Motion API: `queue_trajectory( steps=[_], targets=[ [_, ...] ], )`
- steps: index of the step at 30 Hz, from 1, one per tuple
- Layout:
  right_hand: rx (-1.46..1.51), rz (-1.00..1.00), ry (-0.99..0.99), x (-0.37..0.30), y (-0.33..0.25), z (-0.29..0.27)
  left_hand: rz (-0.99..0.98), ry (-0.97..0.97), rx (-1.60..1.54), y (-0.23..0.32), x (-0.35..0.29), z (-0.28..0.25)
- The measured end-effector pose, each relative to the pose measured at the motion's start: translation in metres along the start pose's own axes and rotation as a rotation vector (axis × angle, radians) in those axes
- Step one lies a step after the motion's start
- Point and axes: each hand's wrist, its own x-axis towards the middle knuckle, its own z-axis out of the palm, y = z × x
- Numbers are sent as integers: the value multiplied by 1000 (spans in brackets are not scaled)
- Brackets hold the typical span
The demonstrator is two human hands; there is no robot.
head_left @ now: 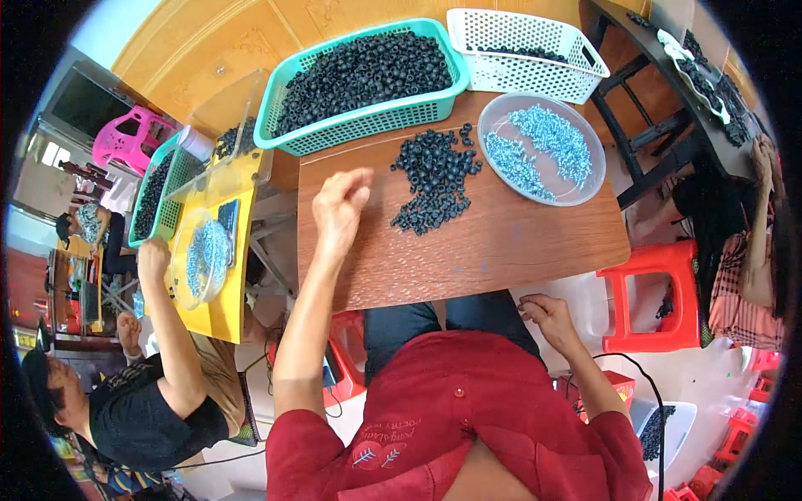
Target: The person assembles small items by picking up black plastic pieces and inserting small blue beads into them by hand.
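Observation:
My left hand (341, 213) is raised over the left part of the brown table (518, 242), its fingers curled closed; I cannot make out anything in them. To its right lies a loose pile of black ring-like plastic parts (434, 163), with smaller black pieces (430, 209) at its near end. My right hand (551, 321) is past the table's near edge, beside my thigh, fingers bent together; whatever they may hold is too small to see. A round clear tub (535, 194) on the table's right holds two heaps of small shiny light-blue pieces (551, 138).
A teal basket (368, 121) full of black parts and a white basket (518, 79) stand along the back. At left, a co-worker (159, 409) reaches over a yellow table (217, 317). Red stools (652, 288) and another person's arm (756, 242) are on the right.

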Motion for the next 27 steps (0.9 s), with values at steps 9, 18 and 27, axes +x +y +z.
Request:
queue_trajectory(
  steps=[9,18,27],
  targets=[
    [-252,-242,-3,-3,-51,20,209,-23,335,-26,37,58],
    [-272,-552,-50,13,-104,33,176,-145,136,-8,17,47],
    [-279,-812,-66,32,-138,33,-131,-262,98,10,45,43]
  ],
)
